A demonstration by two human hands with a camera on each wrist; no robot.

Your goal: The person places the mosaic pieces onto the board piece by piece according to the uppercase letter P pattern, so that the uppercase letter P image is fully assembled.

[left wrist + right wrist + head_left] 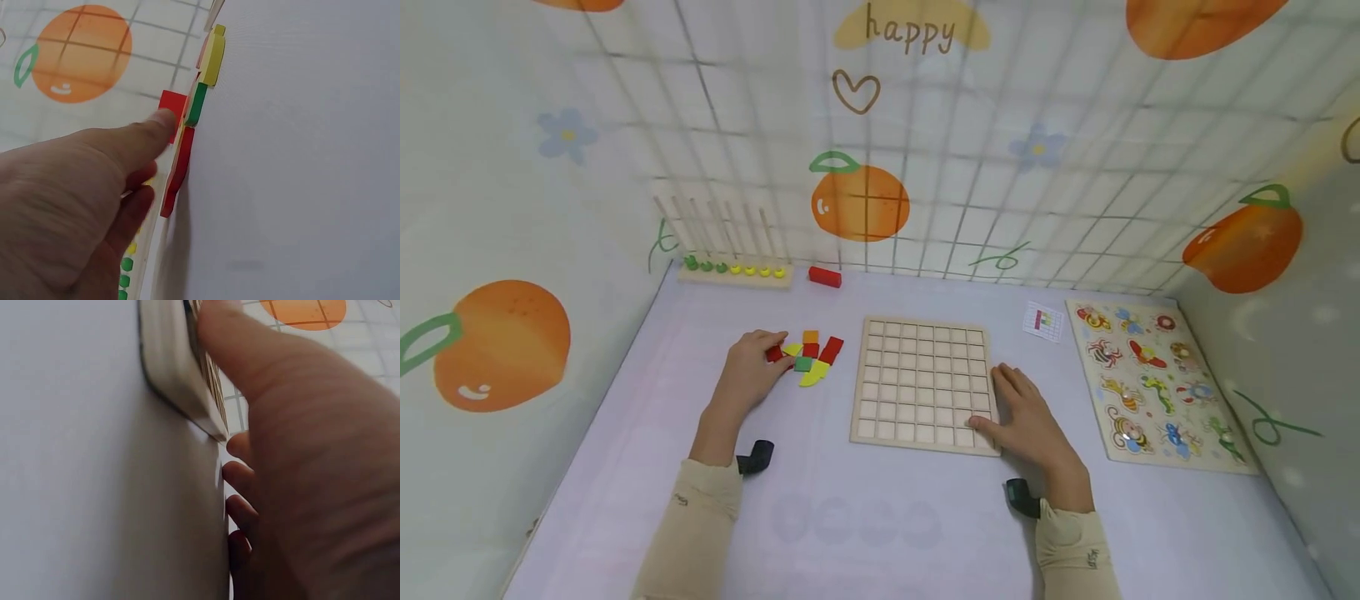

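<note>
My left hand (754, 367) is over the left side of a small pile of coloured wooden pieces, thumb and fingers apart around a red piece (774, 354). Around it lie a green square (802, 364), an orange square (810, 337), a red piece (831, 350) and a yellow piece (815, 374). In the left wrist view, the thumb stretches out above the pieces, with no piece plainly pinched. On the right edge of a wooden grid board (925, 383), my right hand (1030, 417) rests its thumb on the grid. Its other fingers lie along the board's side.
Against the back wall stand a pegged wooden rack (737, 279) with green and yellow beads and a red block (825, 277). A small pattern card (1042, 322) lies behind the board, to its right. Farther right is an insect picture puzzle (1157, 383).
</note>
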